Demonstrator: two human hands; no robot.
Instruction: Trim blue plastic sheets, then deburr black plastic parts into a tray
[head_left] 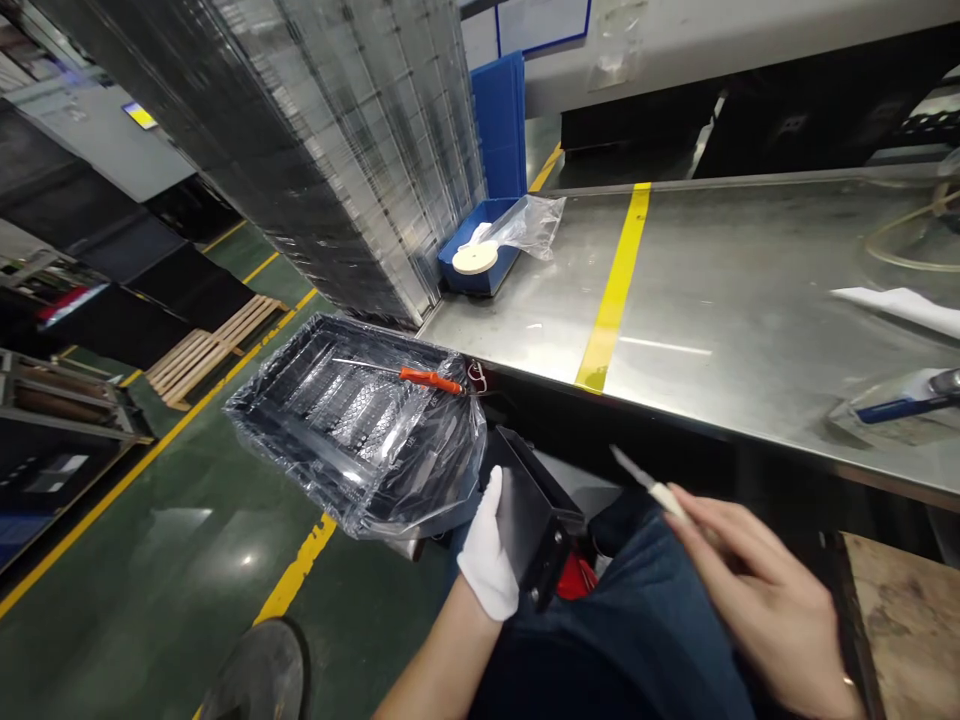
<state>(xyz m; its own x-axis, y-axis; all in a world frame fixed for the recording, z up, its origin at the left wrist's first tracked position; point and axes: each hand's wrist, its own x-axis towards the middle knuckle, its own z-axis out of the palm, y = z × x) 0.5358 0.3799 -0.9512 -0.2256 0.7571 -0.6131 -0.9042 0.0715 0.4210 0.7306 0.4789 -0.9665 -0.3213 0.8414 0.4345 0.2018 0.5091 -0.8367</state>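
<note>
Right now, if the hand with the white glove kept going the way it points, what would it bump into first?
Probably the plastic-wrapped black tray: the left hand points up toward its near edge, beside a black box. Depth is hard to judge.

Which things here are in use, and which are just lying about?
In use: left hand in a white glove on a black box; right hand holding a thin blade.
Lying about: wrapped tray, orange screwdriver, blue bin, steel table.

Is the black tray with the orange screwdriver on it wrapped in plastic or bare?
Wrapped. Clear, crinkled film covers the black tray, and the orange screwdriver lies on top of the film.
</note>
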